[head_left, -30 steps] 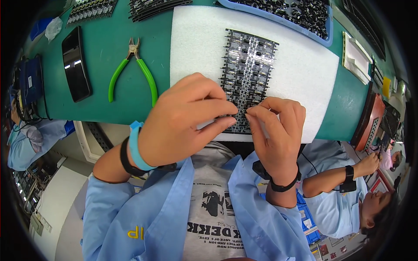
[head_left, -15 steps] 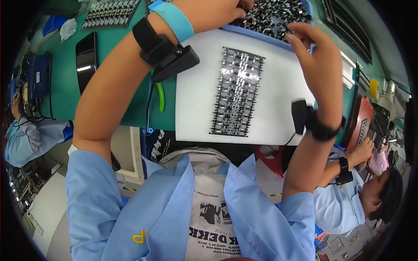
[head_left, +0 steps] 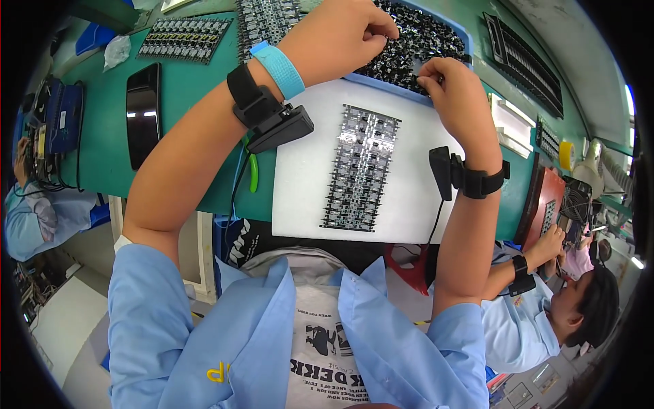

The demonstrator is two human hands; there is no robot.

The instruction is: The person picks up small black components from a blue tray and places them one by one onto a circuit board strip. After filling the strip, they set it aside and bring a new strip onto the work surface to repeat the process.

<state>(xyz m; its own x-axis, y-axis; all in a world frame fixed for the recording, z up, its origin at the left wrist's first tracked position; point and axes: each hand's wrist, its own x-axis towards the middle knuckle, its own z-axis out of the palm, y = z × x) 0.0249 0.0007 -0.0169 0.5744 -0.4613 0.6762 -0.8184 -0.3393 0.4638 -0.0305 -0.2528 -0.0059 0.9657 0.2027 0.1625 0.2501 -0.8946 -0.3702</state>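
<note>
Serving as landmark, the white sheet (head_left: pixel 417 198) lies flat on the green bench (head_left: pixel 197 76) in front of the person. A gridded panel (head_left: pixel 361 167) of dark and silvery pieces rests on the sheet's middle, slightly askew; this central placing probably keeps it within reach of both hands and sets its dark outline against a pale ground. At the sheet's far edge stands the blue tray (head_left: pixel 388 87), heaped with small black parts (head_left: pixel 422 34); its closeness to the sheet would seem to suit short reaches. Past the sheet's far left edge, at the tray, the left hand (head_left: pixel 340 34) is mostly curled, thumb and fingertips close together; whether it grips a part cannot be told. Past the far right edge, the right hand (head_left: pixel 453 85) is loosely curled, thumb and index finger nearly meeting; any part between them is too small to tell. The 2 forearms (head_left: pixel 184 157) pass either side of the panel, presumably leaving it unobstructed. Left of the sheet lie a dark phone (head_left: pixel 144 116) and a partly hidden green handle (head_left: pixel 253 174), apparently set aside; beyond the sheet's far left corner are further gridded panels (head_left: pixel 184 37)
</note>
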